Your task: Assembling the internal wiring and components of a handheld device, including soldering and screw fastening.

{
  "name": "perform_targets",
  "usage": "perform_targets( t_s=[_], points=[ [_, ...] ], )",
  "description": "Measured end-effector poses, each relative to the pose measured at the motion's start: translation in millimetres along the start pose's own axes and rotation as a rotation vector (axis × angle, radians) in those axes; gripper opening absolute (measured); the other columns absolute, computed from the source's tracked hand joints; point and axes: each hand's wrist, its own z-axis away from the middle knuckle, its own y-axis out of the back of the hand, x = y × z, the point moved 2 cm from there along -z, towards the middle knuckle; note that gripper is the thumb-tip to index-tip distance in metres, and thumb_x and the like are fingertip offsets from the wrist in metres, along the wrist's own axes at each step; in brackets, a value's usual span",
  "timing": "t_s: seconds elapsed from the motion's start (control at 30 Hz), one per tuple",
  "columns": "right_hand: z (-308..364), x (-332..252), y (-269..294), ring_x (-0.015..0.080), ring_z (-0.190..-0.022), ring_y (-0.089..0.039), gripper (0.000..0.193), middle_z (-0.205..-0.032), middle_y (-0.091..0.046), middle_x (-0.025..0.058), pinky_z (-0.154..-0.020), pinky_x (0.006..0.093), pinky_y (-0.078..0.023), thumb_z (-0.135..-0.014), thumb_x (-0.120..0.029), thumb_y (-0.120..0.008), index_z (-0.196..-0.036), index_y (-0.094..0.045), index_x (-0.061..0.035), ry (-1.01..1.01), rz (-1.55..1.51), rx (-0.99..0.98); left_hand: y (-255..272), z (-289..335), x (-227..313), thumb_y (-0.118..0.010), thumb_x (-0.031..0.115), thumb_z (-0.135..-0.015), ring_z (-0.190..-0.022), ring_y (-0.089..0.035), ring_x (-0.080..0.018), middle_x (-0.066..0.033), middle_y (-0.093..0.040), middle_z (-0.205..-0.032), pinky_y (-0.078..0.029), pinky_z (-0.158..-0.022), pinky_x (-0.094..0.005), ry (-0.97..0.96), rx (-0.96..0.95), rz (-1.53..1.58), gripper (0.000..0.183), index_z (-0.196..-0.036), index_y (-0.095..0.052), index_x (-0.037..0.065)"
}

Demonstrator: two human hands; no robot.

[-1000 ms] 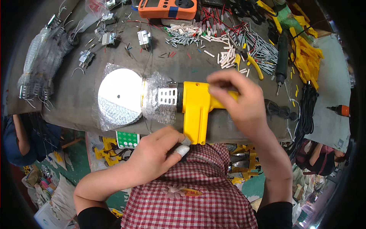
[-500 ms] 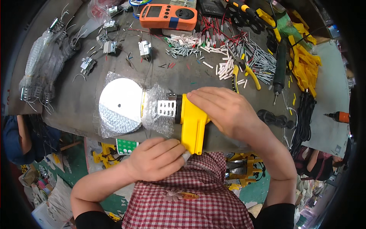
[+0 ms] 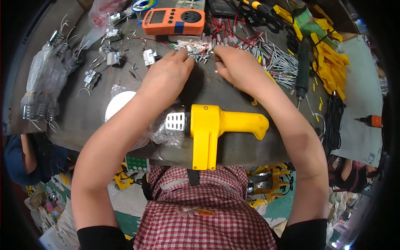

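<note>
My left hand reaches to the far middle of the bench, its fingers closed down at a small pile of silver screws. What is between those fingertips is hidden. My right hand is curled at the right side of the same pile, beside small white sleeves; its grip is hidden too. Nearer to me lies a yellow plastic tool body with a pistol-like handle, untouched. Its perforated metal collar sits on bubble wrap. My left forearm partly covers a round white disc.
An orange multimeter lies behind the pile. Long metal pins, a dark screwdriver tool and yellow plastic parts are at right. Metal blocks with wires and bubble-wrapped bundles lie at left.
Both hands have let go of the yellow tool body and moved away from me to the screw pile. The tool now lies on the bench with its handle in sight.
</note>
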Motion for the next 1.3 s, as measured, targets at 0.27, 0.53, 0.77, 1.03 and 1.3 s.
perform_targets(
  t_s=[0.27,0.53,0.77,1.03,1.3],
  points=[
    [114.3,-20.3,53.1,0.0239,-0.078,-0.063,0.014,-0.084,-0.064,0.0118,-0.069,0.0311,-0.050,-0.077,-0.003,-0.068,-0.090,-0.063,-0.0005,-0.300,-0.523,0.119,-4.5,-5.0,-9.4,-0.057,0.004,-0.073,-0.091,-0.059,-0.0251,-0.0079,-0.056,-0.090,-0.053,-0.075,-0.0342,-0.209,-0.017,-0.129,0.022,-0.095,-0.054,0.006],
    [166.7,-37.5,44.6,0.0249,-0.077,-0.062,0.020,-0.086,-0.063,0.0104,-0.065,0.0319,-0.051,-0.069,0.003,-0.074,-0.085,-0.064,-0.0035,-0.164,-0.294,0.371,1.7,-15.0,-16.9,-0.054,-0.005,-0.073,-0.094,-0.059,-0.0295,-0.0125,-0.059,-0.094,-0.050,-0.078,-0.0379,-0.229,0.125,0.034,0.032,-0.103,-0.053,0.005],
    [168.3,-39.6,28.8,0.0264,-0.074,-0.059,0.032,-0.087,-0.059,0.0089,-0.062,0.0341,-0.049,-0.062,0.002,-0.078,-0.090,-0.063,-0.0041,-0.084,-0.120,0.433,28.6,-24.7,66.7,-0.061,-0.004,-0.078,-0.084,-0.066,-0.0225,-0.0095,-0.066,-0.089,-0.052,-0.075,-0.0329,-0.127,-0.166,0.729,0.029,-0.106,-0.053,0.002],
    [167.6,-34.9,30.4,0.0249,-0.077,-0.058,0.024,-0.086,-0.057,0.0076,-0.066,0.0351,-0.048,-0.067,-0.001,-0.076,-0.088,-0.064,-0.0041,-0.283,-0.308,0.443,7.0,-49.6,100.5,-0.070,0.000,-0.076,-0.079,-0.065,-0.0178,-0.0077,-0.067,-0.085,-0.050,-0.073,-0.0315,-0.146,-0.417,0.892,0.038,-0.109,-0.051,0.002],
    [173.0,-25.2,36.1,0.0224,-0.076,-0.057,0.022,-0.083,-0.057,0.0050,-0.067,0.0336,-0.048,-0.067,-0.003,-0.075,-0.088,-0.067,-0.0047,-0.119,-0.238,0.416,-0.4,-47.2,112.2,-0.072,0.002,-0.076,-0.082,-0.066,-0.0218,-0.0108,-0.066,-0.087,-0.051,-0.073,-0.0325,-0.108,-0.460,0.857,0.042,-0.112,-0.051,0.000]
  ],
)
